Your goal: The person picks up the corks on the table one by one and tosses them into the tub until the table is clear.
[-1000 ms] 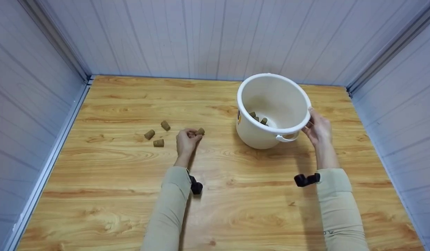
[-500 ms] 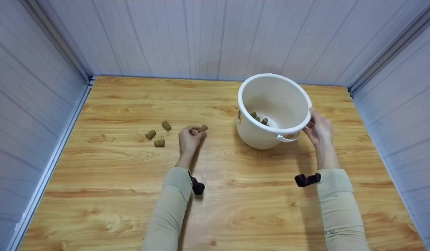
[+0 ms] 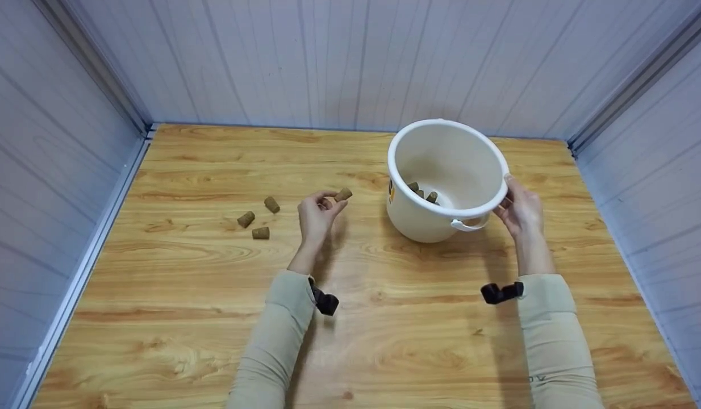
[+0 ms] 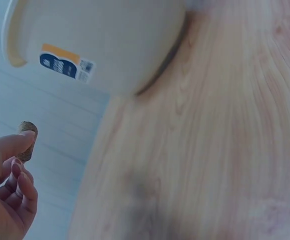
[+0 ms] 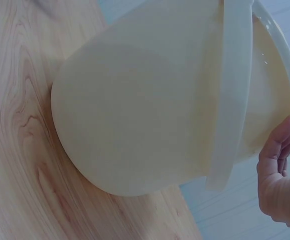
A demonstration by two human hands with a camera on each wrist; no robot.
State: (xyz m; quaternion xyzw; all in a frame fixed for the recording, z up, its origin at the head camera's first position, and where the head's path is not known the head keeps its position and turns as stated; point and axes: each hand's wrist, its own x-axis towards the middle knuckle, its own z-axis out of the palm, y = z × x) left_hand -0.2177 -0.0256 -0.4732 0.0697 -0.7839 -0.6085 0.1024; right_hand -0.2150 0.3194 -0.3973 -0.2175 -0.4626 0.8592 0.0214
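Note:
My left hand [image 3: 316, 220] pinches a brown cork stopper [image 3: 343, 195] between thumb and fingers, raised above the table and left of the bucket. The left wrist view shows that cork [image 4: 27, 141] near the thumb tip. A white plastic bucket [image 3: 424, 224] stands at the right, with several corks [image 3: 432, 197] lying inside on its bottom. On the bucket's right side my right hand [image 3: 521, 210] grips the rim, fingers below its edge, as the right wrist view also shows. The bucket's handle [image 5: 233, 90] hangs down along its side.
Three loose corks, among them the nearest cork [image 3: 261, 233], lie on the wood-grain table [image 3: 384, 341] left of my left hand. Pale panel walls [image 3: 328, 62] enclose the table at the back and both sides.
My left hand has lifted the cork off the table and moved it up and slightly right, toward the bucket. My right hand and the bucket have stayed put.

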